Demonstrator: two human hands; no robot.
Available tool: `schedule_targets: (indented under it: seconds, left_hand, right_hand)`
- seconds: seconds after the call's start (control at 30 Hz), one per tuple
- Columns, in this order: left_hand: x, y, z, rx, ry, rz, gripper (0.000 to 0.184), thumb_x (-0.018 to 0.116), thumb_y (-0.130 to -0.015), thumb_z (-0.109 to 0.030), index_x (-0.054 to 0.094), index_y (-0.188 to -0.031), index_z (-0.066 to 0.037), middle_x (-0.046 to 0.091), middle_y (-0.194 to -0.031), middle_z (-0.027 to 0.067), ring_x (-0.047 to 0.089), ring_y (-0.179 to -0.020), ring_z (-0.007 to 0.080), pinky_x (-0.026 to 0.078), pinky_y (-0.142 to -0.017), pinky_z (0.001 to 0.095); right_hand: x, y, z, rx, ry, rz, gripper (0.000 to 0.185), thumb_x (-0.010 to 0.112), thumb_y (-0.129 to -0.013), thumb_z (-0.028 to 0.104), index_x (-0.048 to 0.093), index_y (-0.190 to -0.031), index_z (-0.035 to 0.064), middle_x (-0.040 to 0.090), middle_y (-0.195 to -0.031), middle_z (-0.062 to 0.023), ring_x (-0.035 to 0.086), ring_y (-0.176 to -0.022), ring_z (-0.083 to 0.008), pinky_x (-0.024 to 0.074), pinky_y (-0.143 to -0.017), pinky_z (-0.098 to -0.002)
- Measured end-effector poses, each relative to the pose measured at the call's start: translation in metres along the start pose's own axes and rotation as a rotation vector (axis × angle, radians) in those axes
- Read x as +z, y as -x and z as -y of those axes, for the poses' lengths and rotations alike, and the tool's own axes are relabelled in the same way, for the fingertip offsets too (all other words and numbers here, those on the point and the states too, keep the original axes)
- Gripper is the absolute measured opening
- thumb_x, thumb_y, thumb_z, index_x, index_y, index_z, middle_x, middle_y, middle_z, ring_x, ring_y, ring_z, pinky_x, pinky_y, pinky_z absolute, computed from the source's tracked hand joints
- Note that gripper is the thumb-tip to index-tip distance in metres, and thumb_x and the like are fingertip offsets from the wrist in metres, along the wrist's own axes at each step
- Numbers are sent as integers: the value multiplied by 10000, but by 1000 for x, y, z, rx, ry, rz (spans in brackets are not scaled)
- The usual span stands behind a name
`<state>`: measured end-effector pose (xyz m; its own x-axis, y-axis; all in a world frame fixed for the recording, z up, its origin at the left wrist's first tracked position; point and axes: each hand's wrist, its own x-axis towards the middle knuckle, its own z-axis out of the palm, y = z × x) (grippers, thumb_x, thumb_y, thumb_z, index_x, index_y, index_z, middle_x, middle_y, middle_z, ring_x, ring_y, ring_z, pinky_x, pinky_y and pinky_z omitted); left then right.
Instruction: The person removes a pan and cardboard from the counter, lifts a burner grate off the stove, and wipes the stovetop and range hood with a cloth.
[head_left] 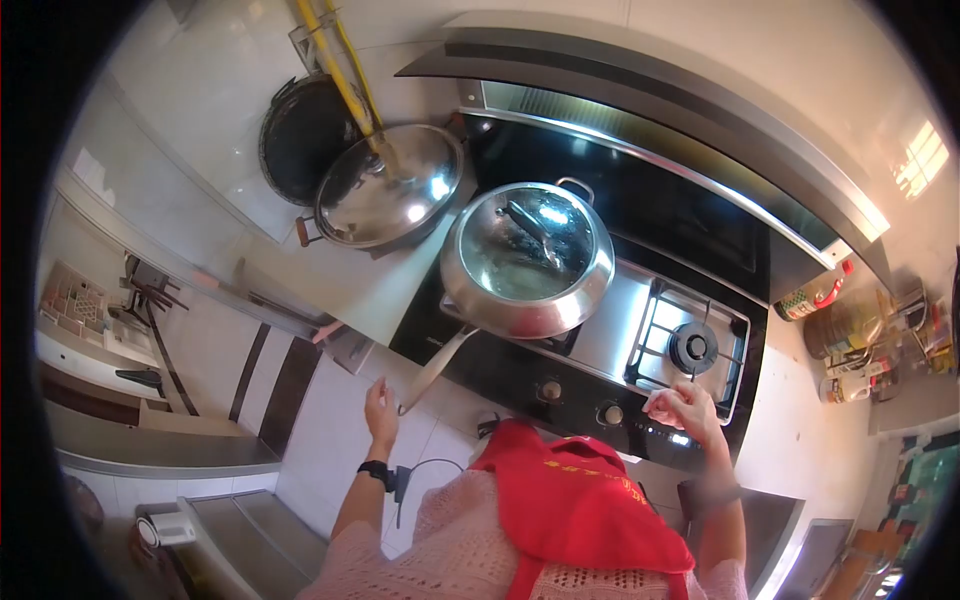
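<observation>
A steel wok (532, 322) with a long handle stands on the left burner. Its domed lid (500, 265) is on, mostly see-through, with a dark knob or handle across the glass. My left hand (381, 410), a black band at its wrist, hovers just left of the end of the wok's handle (440, 366); its fingers look loosely apart and hold nothing. Over the front edge of the gas stove (590, 355), near the right burner (693, 346), my right hand (692, 408) is closed on a small crumpled pale cloth (661, 404).
Left of the stove a second lidded pan (388, 190) stands on the counter, with a dark round pan (305, 140) behind it. Above the stove juts a range hood (640, 90). Bottles and jars (848, 325) crowd the right counter. Yellow gas pipes (340, 70) run down the wall.
</observation>
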<state>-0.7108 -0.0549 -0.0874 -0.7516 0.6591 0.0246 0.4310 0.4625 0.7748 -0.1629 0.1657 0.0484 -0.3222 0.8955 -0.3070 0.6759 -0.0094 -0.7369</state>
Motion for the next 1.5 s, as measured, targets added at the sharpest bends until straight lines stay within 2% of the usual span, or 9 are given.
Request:
schedule_targets:
  seconds: [0.13,0.4,0.57,0.77,0.93,1.07,1.23,1.27,1.5]
  left_hand:
    - [-39,-22,-45,-424,303,293,325,486,-975,-275,632,-1133,-31,648,-1040,106,621,-954,191,489,-809,324]
    - [-43,-22,-140,-204,320,598,327,521,-964,-281,634,-1149,-36,673,-930,69,633,-874,149,476,-750,266]
    - [-29,-20,-145,-19,211,592,328,570,-938,-268,628,-1121,-3,671,-928,65,607,-833,134,476,-711,270]
    - [-12,-36,-142,-141,208,756,323,586,-922,-266,625,-1084,10,693,-932,114,643,-862,182,488,-760,319]
    - [-1,-46,-146,-71,207,796,321,604,-908,-262,622,-1087,4,679,-872,94,628,-808,154,482,-726,304]
    - [2,-51,-155,-68,201,895,334,605,-907,-263,614,-1107,4,670,-868,82,621,-809,156,479,-732,296]
    - [0,-73,-140,-82,319,918,300,488,-975,-265,617,-1104,-27,658,-951,86,616,-839,140,471,-735,278]
    - [-17,-70,-182,-388,437,989,318,432,-997,-282,599,-1130,-46,647,-989,93,615,-882,158,474,-750,283]
    - [-18,-77,-21,-753,659,490,242,574,-903,-239,579,-1065,-59,619,-877,81,603,-820,199,489,-713,317]
  right_hand:
    - [8,-23,42,175,-610,62,152,621,-861,163,594,-834,16,646,-756,-77,637,-677,-143,506,-611,-257]
    - [48,-63,84,202,-759,101,173,614,-856,84,501,-969,17,644,-909,-126,646,-745,-154,546,-520,-243]
    - [68,-56,60,196,-780,-11,180,602,-860,79,488,-970,-7,649,-843,-144,632,-551,-182,545,-467,-278]
    - [77,-27,42,300,-845,-42,195,611,-869,115,510,-976,-13,669,-824,-124,649,-559,-187,535,-467,-270]
    - [92,-8,45,317,-849,-102,279,658,-878,197,517,-1021,3,627,-874,-95,637,-677,-151,542,-591,-278]
    - [91,11,64,307,-1091,-82,563,636,-912,202,292,-1310,0,608,-958,-205,673,-717,-289,568,-576,-374]
    - [102,32,79,340,-1365,-132,555,473,-791,-63,227,-1275,50,561,-1105,-241,639,-937,-340,557,-716,-430]
    - [109,32,70,316,-1372,-120,530,471,-793,-63,262,-1274,18,559,-1116,-239,631,-970,-322,548,-765,-418]
    - [89,-29,37,131,-1059,-147,421,527,-816,-23,501,-1235,-59,629,-1088,-108,621,-1005,-198,501,-906,-332]
